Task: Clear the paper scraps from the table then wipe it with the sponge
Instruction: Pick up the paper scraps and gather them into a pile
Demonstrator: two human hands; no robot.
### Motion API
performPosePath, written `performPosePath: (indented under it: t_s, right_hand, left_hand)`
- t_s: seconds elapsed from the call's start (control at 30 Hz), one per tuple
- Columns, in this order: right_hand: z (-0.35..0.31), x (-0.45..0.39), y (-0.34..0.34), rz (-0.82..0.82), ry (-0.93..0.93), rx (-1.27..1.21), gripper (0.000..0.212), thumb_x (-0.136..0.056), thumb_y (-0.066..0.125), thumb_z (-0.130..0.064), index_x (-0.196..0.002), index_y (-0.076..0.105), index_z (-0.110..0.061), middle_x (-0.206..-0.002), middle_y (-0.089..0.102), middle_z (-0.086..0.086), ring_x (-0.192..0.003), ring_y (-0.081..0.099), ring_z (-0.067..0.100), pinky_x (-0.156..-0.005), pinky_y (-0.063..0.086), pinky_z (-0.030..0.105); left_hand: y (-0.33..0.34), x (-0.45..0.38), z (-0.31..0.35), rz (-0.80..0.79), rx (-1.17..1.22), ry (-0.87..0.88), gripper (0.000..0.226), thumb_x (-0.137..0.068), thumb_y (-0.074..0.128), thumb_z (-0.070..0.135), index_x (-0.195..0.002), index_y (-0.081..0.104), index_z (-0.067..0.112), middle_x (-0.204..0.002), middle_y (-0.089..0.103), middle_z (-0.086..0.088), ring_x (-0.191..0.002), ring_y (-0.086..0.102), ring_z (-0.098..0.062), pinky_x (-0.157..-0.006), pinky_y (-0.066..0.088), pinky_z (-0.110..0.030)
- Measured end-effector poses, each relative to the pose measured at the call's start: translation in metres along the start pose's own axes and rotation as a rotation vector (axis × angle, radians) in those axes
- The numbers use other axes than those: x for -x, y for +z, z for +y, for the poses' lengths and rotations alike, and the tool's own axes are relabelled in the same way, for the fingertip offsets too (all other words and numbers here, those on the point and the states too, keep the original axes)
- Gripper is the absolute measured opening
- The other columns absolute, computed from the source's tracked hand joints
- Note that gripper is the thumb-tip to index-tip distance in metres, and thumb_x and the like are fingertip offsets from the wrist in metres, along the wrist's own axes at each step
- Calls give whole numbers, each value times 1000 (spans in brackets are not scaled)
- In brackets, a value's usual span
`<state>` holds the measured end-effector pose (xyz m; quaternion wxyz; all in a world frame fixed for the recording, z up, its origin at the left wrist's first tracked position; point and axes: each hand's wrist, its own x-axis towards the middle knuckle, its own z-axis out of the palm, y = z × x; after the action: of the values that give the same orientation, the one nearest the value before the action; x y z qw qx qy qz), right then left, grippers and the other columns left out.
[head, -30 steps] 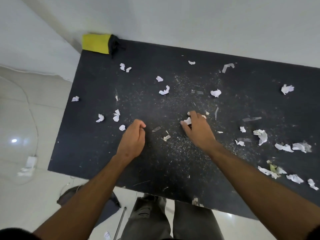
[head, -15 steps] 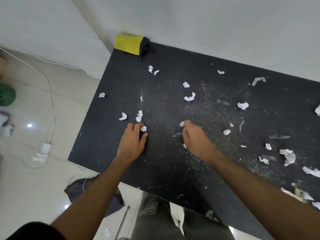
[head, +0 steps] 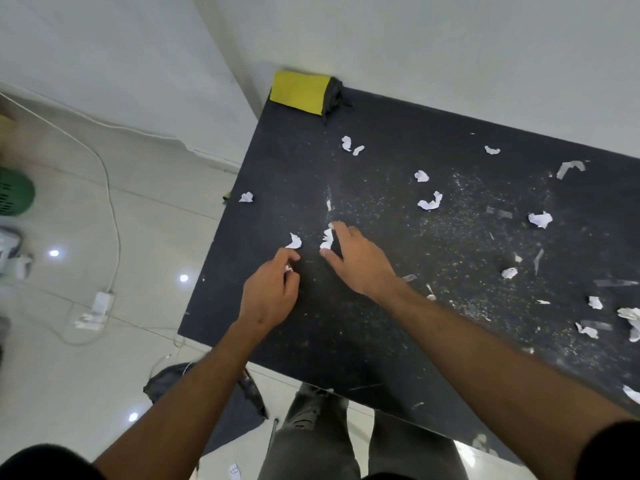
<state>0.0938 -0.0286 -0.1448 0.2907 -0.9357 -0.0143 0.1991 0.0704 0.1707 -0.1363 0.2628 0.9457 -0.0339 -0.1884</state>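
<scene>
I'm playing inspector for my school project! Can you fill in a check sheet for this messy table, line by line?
Surface: black table, dusted with fine white specks.
Job's things: many white paper scraps lie scattered on it; yellow sponge sits at the far left corner, untouched.
Clutter: clear tape-like strips among the scraps.
Hands: left hand pinches a small scrap; right hand has thumb and finger around a scrap.
Cables: white cord runs across the floor to a white adapter.
Surroundings: pale tiled floor, white wall, green basket, dark cloth on the floor.
</scene>
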Motion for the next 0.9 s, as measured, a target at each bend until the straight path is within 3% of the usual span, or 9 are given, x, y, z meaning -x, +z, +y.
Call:
performPosePath:
  t_s: [0.1, 0.2, 0.3, 0.4, 0.5, 0.63, 0.73, 0.83, 0.9]
  right_hand:
    - [-9, -11, 10, -20, 25, 106, 40, -105, 43, -36, -142, 37, -21, -124, 56, 11, -103, 63, 32, -80, 52, 45]
    - [-8, -10, 14, -19, 17, 148, 20, -108, 35, -25, -120, 47, -15, -113, 59, 10, -92, 64, 32, -71, 47, 41]
    - [-7, -5, 14, -4, 37, 69, 16, -108, 32, -22, -105, 45, -13, -102, 59, 7, -84, 62, 31, -70, 48, 41]
    - [0, 0, 13, 44, 71, -89, 15, -107, 32, -23, -102, 43, -15, -88, 60, 5, -75, 59, 27, -69, 49, 43]
    - [9, 4, 12, 120, 135, -286, 15, -105, 36, -20, -103, 49, -14, -79, 63, 5, -65, 56, 22, -59, 47, 39]
    - [16, 7, 8, 231, 187, -374, 24, -101, 41, -10, -104, 65, -12, -83, 64, -7, -68, 55, 7, -64, 42, 24]
    - [15, 2, 10, 226, 149, -256, 24, -105, 42, -21, -107, 64, -13, -100, 67, -1, -87, 61, 16, -79, 48, 32]
    - [11, -3, 13, 100, 104, -56, 27, -102, 50, -37, -122, 57, -20, -113, 65, 0, -95, 63, 20, -82, 52, 39]
    - [8, -5, 15, 49, 93, 17, 23, -102, 51, -37, -122, 52, -24, -114, 64, -1, -95, 64, 22, -80, 54, 41]
  left_hand:
    - [-10, -13, -14, 41, -39, 48, 23, -105, 44, 20, -117, 64, 20, -113, 66, 0, -97, 62, -15, -88, 56, -33]
    - [-11, -29, -21, 59, -78, 81, 25, -105, 42, 22, -104, 67, 19, -109, 56, 0, -92, 57, -14, -79, 58, -40]
    - [-6, -41, -22, 86, -88, 104, 16, -101, 52, 29, -110, 59, 17, -113, 51, -1, -95, 53, -14, -73, 54, -34]
    - [4, -50, -23, 23, -179, 141, 37, -99, 58, 43, -126, 50, 19, -119, 49, -3, -101, 50, -17, -74, 48, -29]
    - [8, -56, -23, 3, -254, 172, 30, -104, 50, 40, -123, 51, 18, -117, 50, -6, -100, 51, -20, -76, 55, -34]
    - [0, -60, -22, -6, -139, 138, 23, -108, 39, 31, -110, 53, 12, -108, 55, -5, -91, 55, -18, -79, 56, -39]
    - [-11, -57, -25, 3, -13, 86, 20, -108, 38, 26, -101, 52, 13, -96, 56, -3, -80, 57, -16, -75, 54, -36]
    - [-24, -58, -31, 17, 34, 27, 17, -107, 40, 24, -99, 52, 16, -90, 58, -1, -76, 54, -11, -73, 47, -29]
    - [-33, -61, -37, 56, 8, 35, 15, -106, 43, 22, -104, 57, 16, -90, 61, 2, -75, 53, -8, -73, 43, -26]
